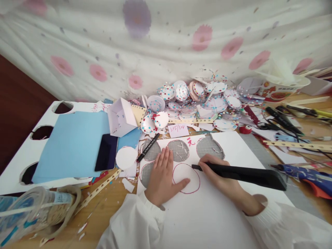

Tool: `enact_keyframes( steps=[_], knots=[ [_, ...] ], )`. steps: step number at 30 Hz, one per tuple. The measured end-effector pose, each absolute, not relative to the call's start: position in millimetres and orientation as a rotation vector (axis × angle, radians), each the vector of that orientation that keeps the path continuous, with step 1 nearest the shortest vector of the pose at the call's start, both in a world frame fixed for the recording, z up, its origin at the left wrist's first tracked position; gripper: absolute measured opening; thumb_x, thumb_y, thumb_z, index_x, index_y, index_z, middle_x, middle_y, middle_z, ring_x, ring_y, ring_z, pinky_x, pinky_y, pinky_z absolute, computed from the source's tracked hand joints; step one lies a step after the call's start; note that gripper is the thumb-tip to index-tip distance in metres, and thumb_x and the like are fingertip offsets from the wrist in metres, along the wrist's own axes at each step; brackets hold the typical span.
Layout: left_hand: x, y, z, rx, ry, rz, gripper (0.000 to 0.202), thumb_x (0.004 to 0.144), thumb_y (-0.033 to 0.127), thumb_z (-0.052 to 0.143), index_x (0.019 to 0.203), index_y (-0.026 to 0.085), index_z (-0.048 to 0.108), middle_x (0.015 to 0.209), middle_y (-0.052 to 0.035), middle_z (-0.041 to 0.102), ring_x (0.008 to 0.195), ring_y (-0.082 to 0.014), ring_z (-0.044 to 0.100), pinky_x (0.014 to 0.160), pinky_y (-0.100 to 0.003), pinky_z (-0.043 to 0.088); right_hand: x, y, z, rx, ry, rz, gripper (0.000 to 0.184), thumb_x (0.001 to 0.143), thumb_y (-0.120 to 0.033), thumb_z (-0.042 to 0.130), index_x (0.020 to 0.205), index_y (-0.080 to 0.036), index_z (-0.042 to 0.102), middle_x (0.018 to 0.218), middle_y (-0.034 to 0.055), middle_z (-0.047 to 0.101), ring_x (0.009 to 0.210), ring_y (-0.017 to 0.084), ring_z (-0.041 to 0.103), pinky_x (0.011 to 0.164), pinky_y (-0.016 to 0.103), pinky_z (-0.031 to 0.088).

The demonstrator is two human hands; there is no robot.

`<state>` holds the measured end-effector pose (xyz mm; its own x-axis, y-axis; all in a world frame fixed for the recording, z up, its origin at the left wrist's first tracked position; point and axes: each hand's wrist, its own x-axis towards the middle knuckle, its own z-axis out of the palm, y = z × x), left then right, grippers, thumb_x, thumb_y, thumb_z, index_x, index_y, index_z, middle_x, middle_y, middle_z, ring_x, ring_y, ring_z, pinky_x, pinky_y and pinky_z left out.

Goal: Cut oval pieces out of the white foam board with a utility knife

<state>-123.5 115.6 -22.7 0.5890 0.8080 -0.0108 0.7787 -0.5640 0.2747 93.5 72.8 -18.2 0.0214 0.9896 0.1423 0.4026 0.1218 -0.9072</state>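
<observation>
Black tool (249, 176) is in my right hand (220, 178), over the white sheet (202, 221), tip at the upper right of the red-outlined circle (186, 171). Can't tell if the tip actually touches.

Handling: looks light to moderate, hard rigid body, smooth, probably a bit slick. Fat rear end likely makes it back-heavy. Best hold is the slimmer front section, just behind the tip, pen style, which is where I have it. The thin tip looks like the delicate bit; keep side load off it. Sheet looks light, stiffish, easy to dent; flat palm beats pinching.

Orientation: long axis runs roughly left-right across my view. Tip points left, butt end points right and slightly toward me, lying out past my wrist. Pitch relative to the sheet is hard to read from above.

Fingers: right ones clamped on the tool's front. Left hand (163, 183) is flat on the sheet, holding nothing, four fingers side by side, thumb spread away into the circle. Marker (148, 148) lies just beside my left fingertips.
</observation>
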Motion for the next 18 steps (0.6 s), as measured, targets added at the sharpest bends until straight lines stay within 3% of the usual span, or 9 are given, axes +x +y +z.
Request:
enact_keyframes(
  steps=[7, 18],
  knots=[
    [-123.0, 113.9, -24.7, 2.565, 1.338, 0.150, 0.103, 0.086, 0.077, 0.039, 0.153, 0.003, 0.013, 0.160, -0.0187, 0.005, 0.149, -0.0307, 0.004, 0.122, -0.052, 0.017, 90.0, 59.7, -17.6, -1.519, -1.549, 0.784, 0.018, 0.097, -0.039, 0.050, 0.086, -0.025, 0.056, 0.080, -0.0015, 0.063, 0.075, 0.017, 0.059, 0.070, 0.030, 0.045],
    [-122.3, 113.5, -19.6, 2.565, 1.360, 0.080, 0.104, 0.086, 0.077, 0.035, 0.153, 0.001, 0.012, 0.161, -0.0159, 0.001, 0.150, -0.0281, 0.001, 0.124, -0.047, 0.013, 90.8, 43.0, -13.0, -1.409, -1.743, 0.674, 0.018, 0.097, -0.028, 0.049, 0.081, -0.023, 0.055, 0.067, -0.0037, 0.058, 0.059, 0.012, 0.054, 0.057, 0.024, 0.043]
  ],
)
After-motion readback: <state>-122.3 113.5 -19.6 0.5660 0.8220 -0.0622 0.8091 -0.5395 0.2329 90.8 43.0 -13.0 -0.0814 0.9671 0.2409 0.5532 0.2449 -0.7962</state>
